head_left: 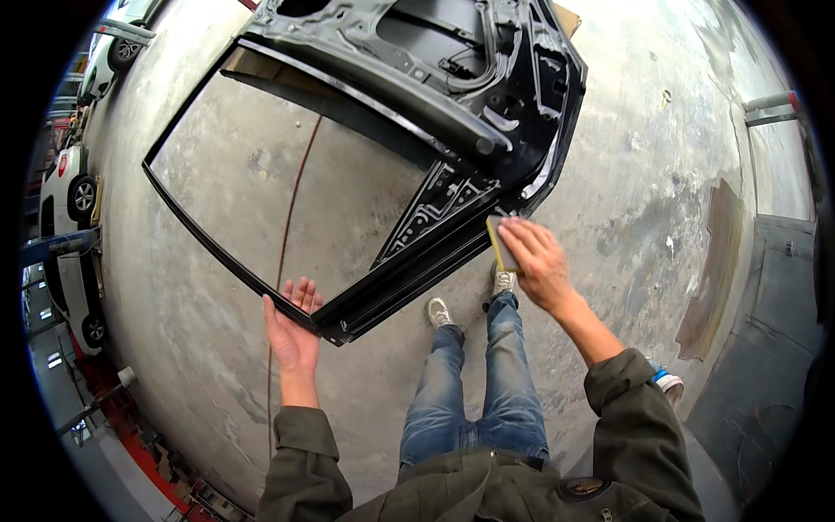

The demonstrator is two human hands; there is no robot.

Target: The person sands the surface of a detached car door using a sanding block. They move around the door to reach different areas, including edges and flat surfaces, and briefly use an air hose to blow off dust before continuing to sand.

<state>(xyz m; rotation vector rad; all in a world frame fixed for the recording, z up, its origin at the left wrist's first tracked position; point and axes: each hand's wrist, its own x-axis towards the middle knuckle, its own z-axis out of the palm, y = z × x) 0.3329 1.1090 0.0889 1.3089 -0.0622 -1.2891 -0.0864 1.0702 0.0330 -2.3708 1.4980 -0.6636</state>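
A black car door panel lies tilted across the view ahead of me, its window frame toward me and its bare inner metal at the far side. My left hand cradles the near left corner of the window frame, fingers inside the opening and thumb outside. In my right hand is a flat grey sanding pad with a yellow edge, gripped between fingers and thumb. That pad is against or very close to the door's near edge, by its right end; whether they touch I cannot tell.
Concrete floor spreads around, with a thin brown line running under the window opening. Several cars stand at the far left. A brown flat sheet lies at right, near a grey metal panel. A shoe shows behind my right arm.
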